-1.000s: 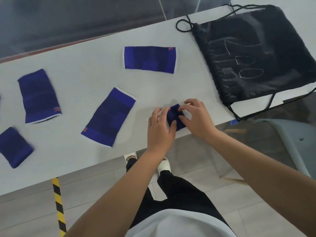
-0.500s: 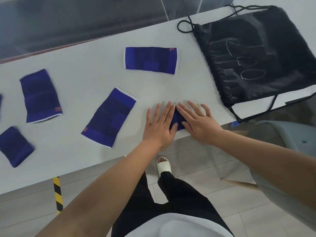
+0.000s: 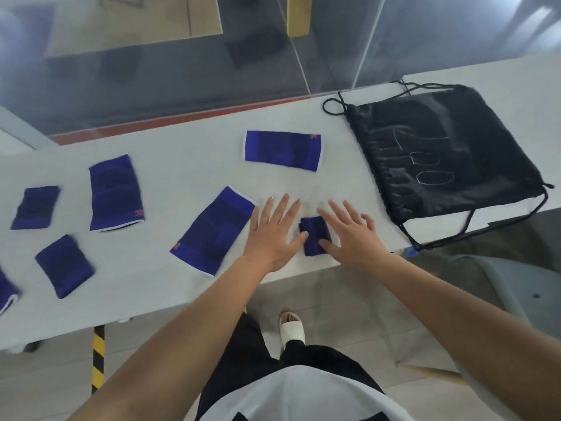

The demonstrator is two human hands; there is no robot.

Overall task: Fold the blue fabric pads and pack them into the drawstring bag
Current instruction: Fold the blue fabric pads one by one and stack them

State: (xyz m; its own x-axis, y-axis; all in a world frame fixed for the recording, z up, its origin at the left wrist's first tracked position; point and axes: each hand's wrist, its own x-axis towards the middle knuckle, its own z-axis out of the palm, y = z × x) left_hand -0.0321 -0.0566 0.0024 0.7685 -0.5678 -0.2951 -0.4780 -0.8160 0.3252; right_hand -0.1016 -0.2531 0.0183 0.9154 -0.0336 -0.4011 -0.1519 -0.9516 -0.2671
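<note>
A small folded blue pad (image 3: 315, 235) lies near the table's front edge between my hands. My left hand (image 3: 273, 232) rests flat beside it, fingers spread, thumb touching its left side. My right hand (image 3: 349, 235) lies flat on its right side, fingers apart, thumb at the pad's lower edge. Unfolded blue pads lie at the centre left (image 3: 212, 230), at the back (image 3: 283, 150) and further left (image 3: 115, 192). Two folded pads (image 3: 35, 207) (image 3: 64, 265) lie at the left. The black drawstring bag (image 3: 440, 156) lies flat at the right.
The white table (image 3: 182, 165) has its front edge just below my hands. A glass partition (image 3: 182, 56) stands behind it. A grey chair (image 3: 501, 281) is at the lower right. Another blue pad (image 3: 6, 291) shows at the left edge. My legs and a white slipper (image 3: 291, 329) are below.
My hands pinched and folded the small pad, pressed it flat, and have now spread apart to either side of it, uncovering it. The camera view tilted up.
</note>
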